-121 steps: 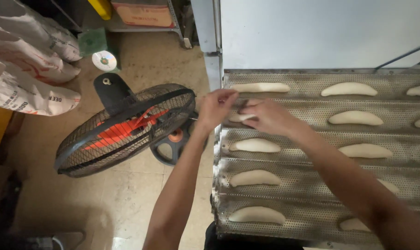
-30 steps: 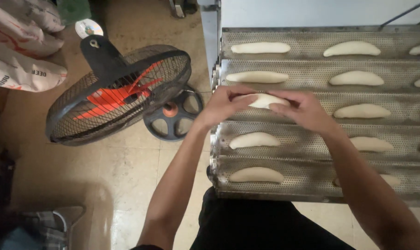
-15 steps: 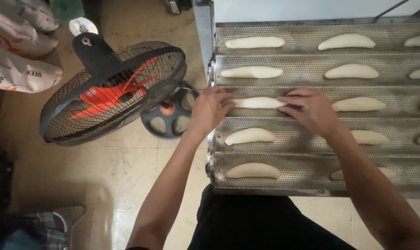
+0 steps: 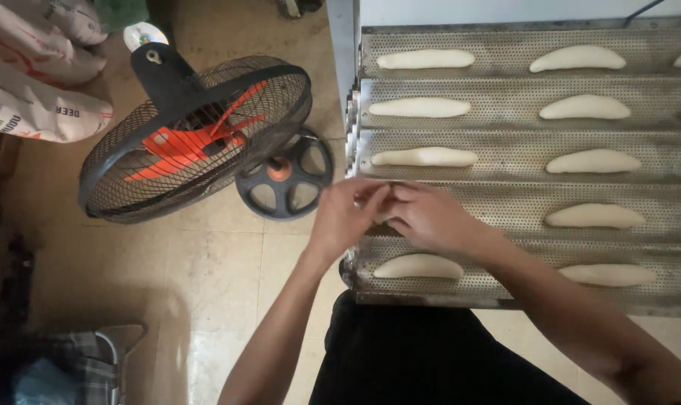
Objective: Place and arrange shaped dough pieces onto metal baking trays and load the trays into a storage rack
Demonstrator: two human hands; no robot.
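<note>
Glossy beige floor tiles carry pale sacks (image 4: 33, 82) at far left and a black wire-caged fan (image 4: 198, 135) with orange blades, tipped on its round spoked base. Right of it sits a perforated metal tray (image 4: 505, 187) with long wavy channels holding smooth, pale, tapered dough pieces (image 4: 423, 157). Both forearms reach in from below. The left hand (image 4: 344, 217) and right hand (image 4: 430, 217) meet over the fourth channel's left end, fingers curled together; whether they pinch dough there is hidden.
</note>
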